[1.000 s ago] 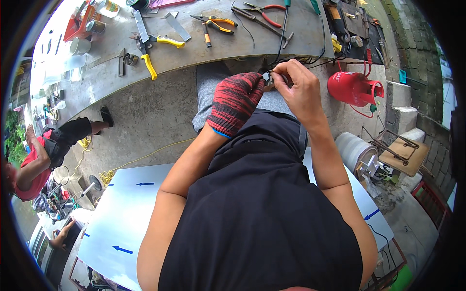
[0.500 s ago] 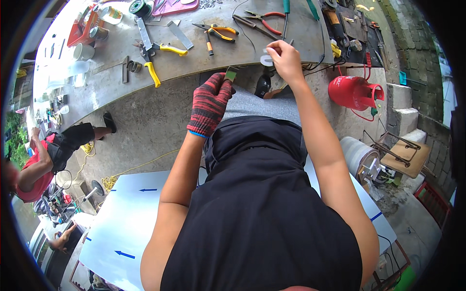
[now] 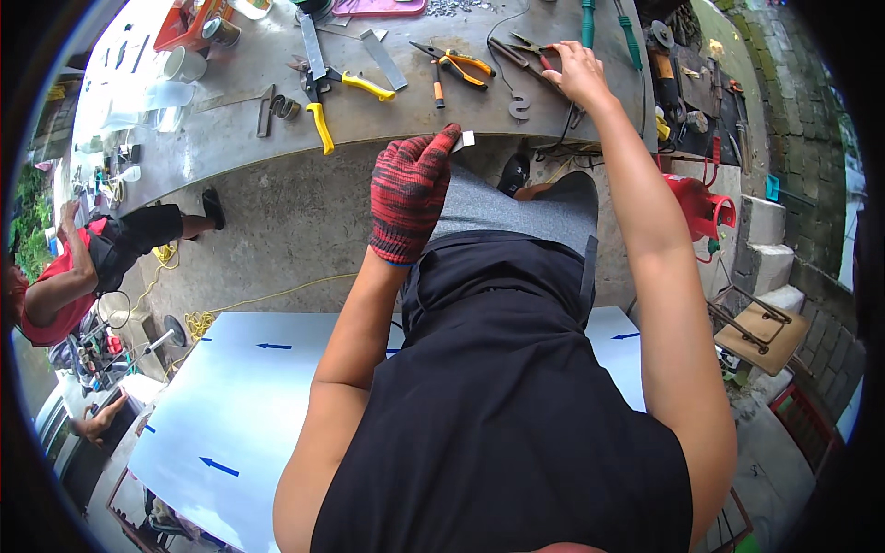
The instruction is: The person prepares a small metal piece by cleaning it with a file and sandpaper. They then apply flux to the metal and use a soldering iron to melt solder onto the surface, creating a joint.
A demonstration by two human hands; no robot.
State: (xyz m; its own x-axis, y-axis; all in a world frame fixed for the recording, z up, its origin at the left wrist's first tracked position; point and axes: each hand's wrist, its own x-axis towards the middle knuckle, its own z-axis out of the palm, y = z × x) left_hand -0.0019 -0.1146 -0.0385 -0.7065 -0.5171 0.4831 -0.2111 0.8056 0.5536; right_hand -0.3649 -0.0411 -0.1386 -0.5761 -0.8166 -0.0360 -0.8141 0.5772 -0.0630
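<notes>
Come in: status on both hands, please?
Left hand, gloved: pinching small flat plate. Right hand, bare: at red-handled pliers, partly hidden, grip unclear. Gray S-shaped piece: lying on workbench.

Fisheye view from the head, looking down, close over torso (image 3: 502, 415)

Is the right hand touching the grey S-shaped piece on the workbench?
Apart: the head view shows a plain gap between the right hand and the S-shaped piece.
</notes>
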